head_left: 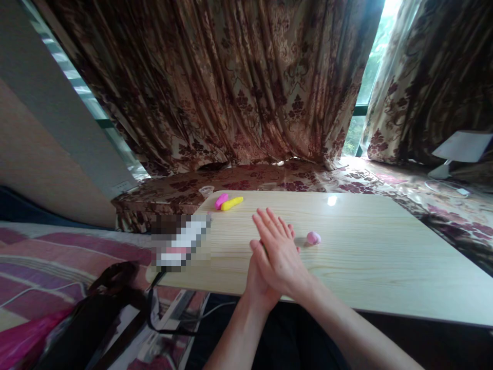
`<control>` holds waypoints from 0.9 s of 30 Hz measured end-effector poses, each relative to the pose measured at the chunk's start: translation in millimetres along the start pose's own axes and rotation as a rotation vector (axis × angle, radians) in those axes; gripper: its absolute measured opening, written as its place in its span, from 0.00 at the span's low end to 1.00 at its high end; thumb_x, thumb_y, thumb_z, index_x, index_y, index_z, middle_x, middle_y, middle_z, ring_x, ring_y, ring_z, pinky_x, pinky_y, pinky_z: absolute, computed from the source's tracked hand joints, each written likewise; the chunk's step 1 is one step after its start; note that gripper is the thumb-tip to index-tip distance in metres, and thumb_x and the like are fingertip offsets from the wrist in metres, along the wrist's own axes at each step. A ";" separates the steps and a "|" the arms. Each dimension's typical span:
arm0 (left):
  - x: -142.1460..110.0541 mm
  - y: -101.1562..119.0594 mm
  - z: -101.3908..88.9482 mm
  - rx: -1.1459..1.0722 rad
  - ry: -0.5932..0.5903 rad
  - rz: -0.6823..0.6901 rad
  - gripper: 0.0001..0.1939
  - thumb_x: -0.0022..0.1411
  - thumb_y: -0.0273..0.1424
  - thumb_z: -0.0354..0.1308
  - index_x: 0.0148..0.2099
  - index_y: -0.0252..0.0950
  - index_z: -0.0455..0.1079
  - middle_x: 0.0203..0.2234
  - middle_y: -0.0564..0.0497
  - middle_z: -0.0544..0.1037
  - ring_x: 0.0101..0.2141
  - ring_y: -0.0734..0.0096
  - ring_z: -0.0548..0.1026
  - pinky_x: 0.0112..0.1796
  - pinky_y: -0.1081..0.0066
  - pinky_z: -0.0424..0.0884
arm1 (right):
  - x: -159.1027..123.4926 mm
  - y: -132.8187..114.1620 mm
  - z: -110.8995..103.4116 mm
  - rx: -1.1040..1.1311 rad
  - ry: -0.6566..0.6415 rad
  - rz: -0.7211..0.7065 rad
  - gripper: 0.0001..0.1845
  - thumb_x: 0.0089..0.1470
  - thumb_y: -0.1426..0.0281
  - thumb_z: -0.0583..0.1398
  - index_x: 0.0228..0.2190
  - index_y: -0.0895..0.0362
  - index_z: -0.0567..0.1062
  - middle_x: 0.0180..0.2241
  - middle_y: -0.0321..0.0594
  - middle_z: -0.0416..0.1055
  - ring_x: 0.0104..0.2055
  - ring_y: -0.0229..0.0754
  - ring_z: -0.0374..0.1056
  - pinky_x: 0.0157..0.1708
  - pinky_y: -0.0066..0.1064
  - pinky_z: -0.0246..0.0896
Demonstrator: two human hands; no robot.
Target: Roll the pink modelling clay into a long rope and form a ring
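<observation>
My right hand [278, 252] lies across my left hand [260, 282], palm against palm, above the near side of the table. The right hand's fingers stretch forward and press together. Most of the left hand is covered; its thumb and some fingertips show around the right hand. A small greenish spot shows by the thumbs, but whatever lies between the palms is hidden. Just right of the hands, a pale pink ball of modelling clay [314, 238] rests on the table. Farther off at the left are a bright pink clay piece [221, 201] and a yellow clay stick [232, 204], touching.
The light wood table [370, 257] extends to the right. A blurred-out white object [183, 244] sits at its left edge, with a black strap [151, 308] hanging down. A clear cup [206, 191] stands behind the far left corner. A white lamp [460, 146] is at the far right.
</observation>
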State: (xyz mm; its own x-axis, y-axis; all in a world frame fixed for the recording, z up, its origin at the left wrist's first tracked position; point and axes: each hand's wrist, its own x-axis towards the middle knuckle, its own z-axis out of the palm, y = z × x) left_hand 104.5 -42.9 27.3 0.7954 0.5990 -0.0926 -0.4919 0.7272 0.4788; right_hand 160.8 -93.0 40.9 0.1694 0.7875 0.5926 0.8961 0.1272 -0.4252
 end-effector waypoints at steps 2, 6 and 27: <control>-5.8 1.2 -1.7 -0.014 -0.059 -0.020 0.22 0.67 0.37 0.40 0.59 0.38 0.60 0.59 0.47 0.61 0.61 0.63 0.54 0.58 0.60 0.52 | 4.2 13.5 -2.2 -0.023 -0.009 0.081 0.26 0.60 0.71 0.45 0.59 0.65 0.56 0.63 0.49 0.47 0.65 0.49 0.37 0.60 0.52 0.37; -3.5 17.4 -9.9 -0.066 -0.120 0.071 0.23 0.67 0.37 0.40 0.59 0.33 0.60 0.59 0.44 0.62 0.60 0.64 0.55 0.58 0.63 0.52 | -22.0 3.8 -5.3 0.022 -0.136 -0.081 0.29 0.58 0.74 0.46 0.61 0.63 0.51 0.64 0.44 0.43 0.65 0.45 0.36 0.62 0.45 0.38; -16.0 10.8 -23.3 -0.020 0.017 -0.120 0.06 0.62 0.28 0.54 0.39 0.31 0.68 0.33 0.48 0.72 0.30 0.75 0.74 0.32 0.74 0.73 | -33.3 129.6 -41.3 0.045 0.193 0.240 0.17 0.56 0.66 0.53 0.45 0.57 0.72 0.49 0.49 0.67 0.54 0.51 0.60 0.54 0.47 0.52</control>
State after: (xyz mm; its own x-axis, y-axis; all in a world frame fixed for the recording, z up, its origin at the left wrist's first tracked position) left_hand 78.2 -36.8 13.5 0.8431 0.5125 -0.1630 -0.4004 0.8006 0.4458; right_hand 288.2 -127.7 -5.8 0.4524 0.6701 0.5885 0.8028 -0.0185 -0.5960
